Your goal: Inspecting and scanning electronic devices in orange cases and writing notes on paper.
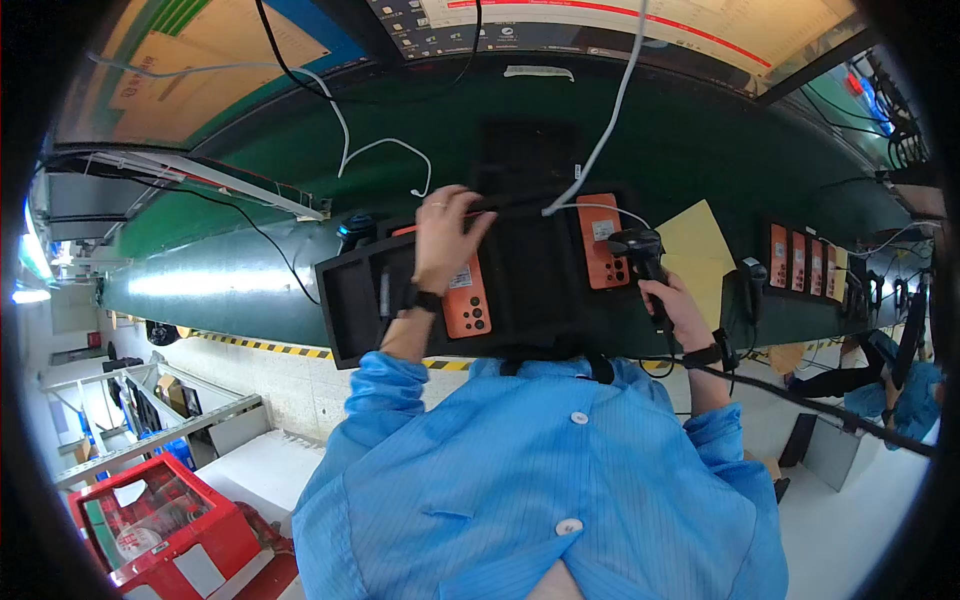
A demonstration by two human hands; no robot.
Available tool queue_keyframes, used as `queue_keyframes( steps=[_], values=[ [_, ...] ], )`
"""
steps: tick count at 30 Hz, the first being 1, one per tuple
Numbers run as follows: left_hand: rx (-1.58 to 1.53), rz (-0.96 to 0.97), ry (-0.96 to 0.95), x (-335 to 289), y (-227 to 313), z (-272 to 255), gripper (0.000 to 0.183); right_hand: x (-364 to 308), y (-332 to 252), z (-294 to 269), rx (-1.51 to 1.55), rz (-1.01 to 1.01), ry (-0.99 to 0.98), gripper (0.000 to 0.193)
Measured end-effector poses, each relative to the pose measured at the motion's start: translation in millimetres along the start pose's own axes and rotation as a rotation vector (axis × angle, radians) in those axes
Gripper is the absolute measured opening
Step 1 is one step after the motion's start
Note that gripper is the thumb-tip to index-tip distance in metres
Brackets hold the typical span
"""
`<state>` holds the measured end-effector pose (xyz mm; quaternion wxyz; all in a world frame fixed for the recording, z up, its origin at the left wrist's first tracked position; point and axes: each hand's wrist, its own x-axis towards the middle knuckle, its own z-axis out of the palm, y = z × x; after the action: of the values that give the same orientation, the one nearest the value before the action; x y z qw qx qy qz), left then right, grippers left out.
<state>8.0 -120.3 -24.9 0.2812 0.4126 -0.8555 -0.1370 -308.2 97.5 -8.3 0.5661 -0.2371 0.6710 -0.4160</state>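
My right hand (pixel 680 308) is wrapped round the grip of a black handheld barcode scanner (pixel 640 246). The scanner's head overlaps the edge of an orange phone (pixel 598 240), which lies back up with a white label and several camera lenses. My left hand (pixel 449 236) reaches over the upper part of another orange phone (pixel 468 305), thumb apart from the fingers and nothing visible in its grasp. That phone rests in a black compartment tray (pixel 345 315); my hand hides its top end. Whether my fingers touch it cannot be made out.
Yellow paper (pixel 705 245) lies right of the scanner. Farther right, a dark tray holds several orange phones (pixel 778 256). White cables (pixel 610 120) hang over the green bench (pixel 420 125) below the monitors (pixel 640 30). A red box (pixel 165 525) stands lower left; another person (pixel 915 400) is at far right.
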Motion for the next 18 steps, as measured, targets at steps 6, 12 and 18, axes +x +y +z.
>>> queue_keyframes(
  steps=[6, 12, 18],
  values=[
    [0.083, 0.234, -0.107, 22.3, 82.1, 94.6, 0.034, 1.4, -3.5, 8.2, 0.124, 0.013, 0.057, 0.016],
    [0.206, 0.152, -0.133, 31.3, 94.1, 144.3, 0.045, 6.8, 19.5, -12.2, 0.124, -0.03, 0.149, 0.02],
    [0.19, 0.031, -0.178, 37.4, 105.2, 150.6, 0.05, 69.2, 118.1, -33.8, -0.274, -0.231, 0.495, 0.042]
  ],
)
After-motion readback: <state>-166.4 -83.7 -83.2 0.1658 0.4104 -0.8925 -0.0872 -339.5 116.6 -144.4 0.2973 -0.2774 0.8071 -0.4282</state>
